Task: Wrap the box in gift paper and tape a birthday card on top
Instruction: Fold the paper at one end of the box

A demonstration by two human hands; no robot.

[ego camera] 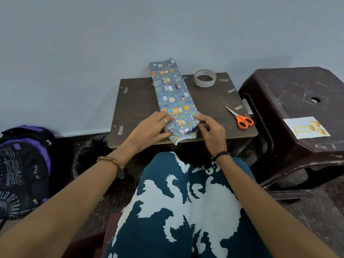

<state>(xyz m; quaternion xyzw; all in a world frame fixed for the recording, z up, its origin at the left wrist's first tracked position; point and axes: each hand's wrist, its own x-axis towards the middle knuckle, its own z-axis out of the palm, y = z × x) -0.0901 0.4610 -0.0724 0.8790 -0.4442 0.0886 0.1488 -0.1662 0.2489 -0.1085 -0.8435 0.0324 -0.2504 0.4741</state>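
A long box (174, 97) wrapped in blue animal-print gift paper lies on a small dark table (137, 101); the left hand (150, 130) presses flat on its near end while the right hand (212, 131) pinches the paper's edge there. Tape roll (205, 78) and orange scissors (241, 119) lie to the right, a birthday card (307, 130) on the brown stool (290, 94)

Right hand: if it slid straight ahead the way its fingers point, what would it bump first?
Probably the wrapped box. The right hand sits at its near right edge, with fingers aimed up and left onto the paper, already touching it. Depth is hard to judge.
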